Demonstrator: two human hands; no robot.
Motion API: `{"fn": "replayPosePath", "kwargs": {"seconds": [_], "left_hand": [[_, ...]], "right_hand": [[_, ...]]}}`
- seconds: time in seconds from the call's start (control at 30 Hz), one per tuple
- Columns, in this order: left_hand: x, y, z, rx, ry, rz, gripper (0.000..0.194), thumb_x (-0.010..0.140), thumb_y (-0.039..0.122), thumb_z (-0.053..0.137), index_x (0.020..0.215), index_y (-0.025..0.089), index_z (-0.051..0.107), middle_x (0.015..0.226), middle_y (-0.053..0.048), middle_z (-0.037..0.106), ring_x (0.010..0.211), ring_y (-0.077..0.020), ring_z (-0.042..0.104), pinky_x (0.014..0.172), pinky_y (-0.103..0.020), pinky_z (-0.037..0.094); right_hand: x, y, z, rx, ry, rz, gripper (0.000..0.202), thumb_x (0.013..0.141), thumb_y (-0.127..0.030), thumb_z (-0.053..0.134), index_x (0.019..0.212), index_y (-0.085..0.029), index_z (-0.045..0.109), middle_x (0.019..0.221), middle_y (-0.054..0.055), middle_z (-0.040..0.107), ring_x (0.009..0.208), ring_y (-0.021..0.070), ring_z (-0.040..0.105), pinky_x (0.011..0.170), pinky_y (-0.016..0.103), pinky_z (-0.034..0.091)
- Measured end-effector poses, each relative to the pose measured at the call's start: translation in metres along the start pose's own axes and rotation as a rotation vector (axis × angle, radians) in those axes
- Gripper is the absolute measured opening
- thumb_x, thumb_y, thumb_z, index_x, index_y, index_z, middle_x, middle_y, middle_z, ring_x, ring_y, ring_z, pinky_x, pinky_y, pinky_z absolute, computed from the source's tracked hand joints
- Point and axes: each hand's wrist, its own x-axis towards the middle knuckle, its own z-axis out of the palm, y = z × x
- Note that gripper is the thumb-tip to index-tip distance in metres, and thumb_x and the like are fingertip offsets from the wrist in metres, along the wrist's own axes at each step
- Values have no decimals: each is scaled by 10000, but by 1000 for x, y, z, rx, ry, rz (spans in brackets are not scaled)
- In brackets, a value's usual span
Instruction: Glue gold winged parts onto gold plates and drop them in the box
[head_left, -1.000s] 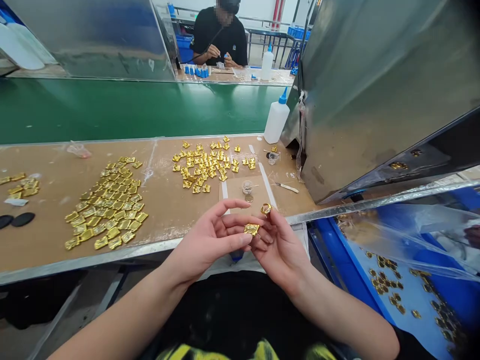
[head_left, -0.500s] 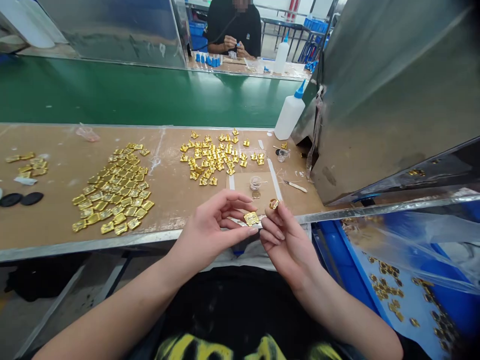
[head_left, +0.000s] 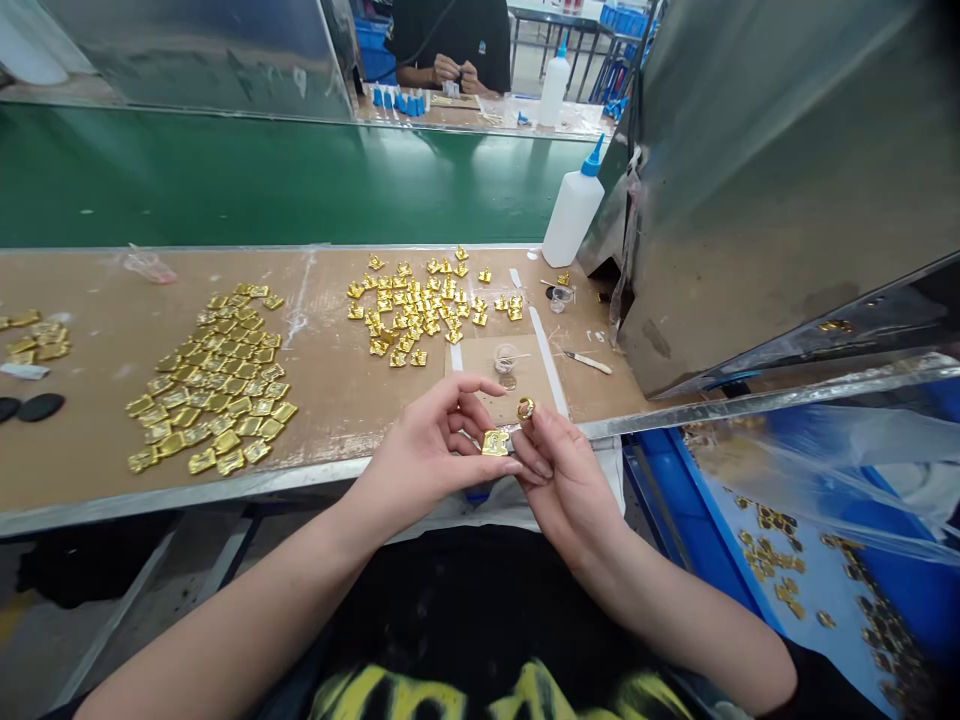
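My left hand (head_left: pixel 442 440) is closed on a flat, squarish gold plate (head_left: pixel 495 442), pinched between thumb and fingers with its face showing. Close beside it, my right hand (head_left: pixel 562 450) pinches a small gold ring-shaped piece (head_left: pixel 525 408) between thumb and forefinger. The ring-shaped piece sits a little above and right of the plate, apart from it. Beyond my hands, a small clear cup (head_left: pixel 507 358) with a thin stick in it rests on a taped cardboard piece (head_left: pixel 480 360).
Flat gold plates (head_left: pixel 217 385) lie in a group at left, and gold pieces with upright parts (head_left: pixel 409 305) at centre. A white bottle (head_left: pixel 573 215) and a knife (head_left: pixel 589 362) are at right. A blue bin (head_left: pixel 720 540) stands low right. Someone (head_left: pixel 450 45) works across the green belt (head_left: pixel 300 190).
Both hands have shifted slightly left, and the right hand has come closer to the left. The plate has turned so that more of its face shows. The whole view has shifted a little.
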Motion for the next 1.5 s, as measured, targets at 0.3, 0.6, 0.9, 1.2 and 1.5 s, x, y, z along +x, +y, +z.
{"fn": "replayPosePath", "kwargs": {"seconds": [0.3,0.6,0.9,1.2,1.5], "left_hand": [[3,3,1,35,-47,-53,670,758,313,969,1306,278,584,910,29,587,774,-141,601,691,-247,495],[3,6,0,35,-73,-88,738,730,302,983,1331,287,555,900,40,572,735,-127,572,663,-239,480],[1,11,2,-11,-148,-135,761,730,236,970,1358,278,541,884,46,581,708,-117,573,639,-228,489],[0,9,0,-25,-176,-169,743,735,196,941,1364,268,552,880,41,592,697,-116,568,628,-228,480],[0,11,-1,-22,-208,-182,753,736,245,972,1367,260,562,882,39,617,746,-124,586,679,-236,498]], "right_hand": [[-1,8,-3,-57,-4,55,342,878,-393,845,728,-169,635,564,-95,291,512,59,190,464,160,242],[-1,10,-12,-239,-11,-85,281,916,-449,757,841,-179,776,676,-39,404,527,79,338,487,223,295],[5,3,-49,-753,-287,-498,202,974,-387,687,1020,-286,855,873,58,649,747,198,576,696,351,478],[13,-8,-54,-990,-444,-682,243,881,-284,705,1078,-294,847,880,79,734,719,222,640,643,370,540],[23,-20,-55,-1259,-680,-985,257,847,-208,734,1070,-304,819,843,52,782,666,198,706,596,326,548]]}}
